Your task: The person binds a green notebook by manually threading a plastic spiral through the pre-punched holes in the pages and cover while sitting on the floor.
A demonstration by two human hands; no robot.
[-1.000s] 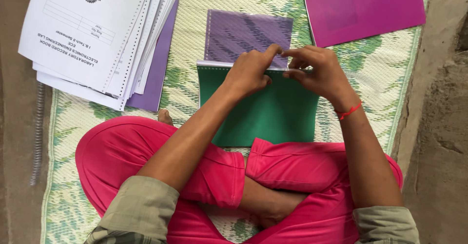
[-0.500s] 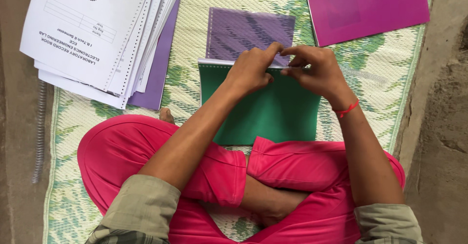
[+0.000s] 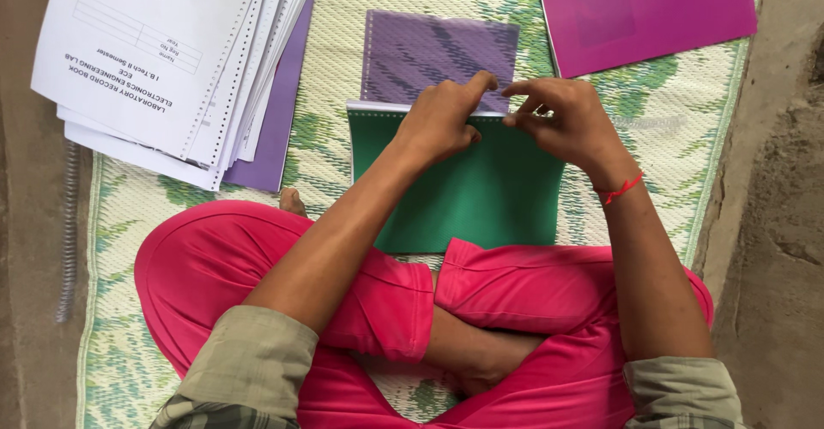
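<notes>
Left hand: your left hand (image 3: pixel 444 118) sits just above the middle of the frame, fingers curled and pinched down on the top punched edge of the green-covered booklet (image 3: pixel 481 193); the forefinger reaches up over the translucent purple sheet (image 3: pixel 429 50).
Right hand: your right hand (image 3: pixel 568 118) is just right of the left one, fingers bent, thumb and forefinger nearly closed at the same top edge; whether they hold anything thin between them, you cannot tell from here. A red thread (image 3: pixel 621 189) circles that wrist.
Booklet: the green-covered booklet lies flat on the woven mat (image 3: pixel 335 150) in the centre of the frame, its lower edge touching your crossed legs in pink trousers (image 3: pixel 515 292). White page edges show along its top.
Purple sheet: it lies directly above the booklet, its lower edge meeting the booklet's top edge under your fingers.
Upper left: a fanned stack of punched white papers (image 3: pixel 163 60) rests partly on a plain purple cover (image 3: pixel 275 129).
Upper right: a magenta cover sheet (image 3: pixel 644 9) lies well apart from your hands.
Far left: a spiral binding coil (image 3: pixel 69 232) runs along the mat's edge on the bare floor.
</notes>
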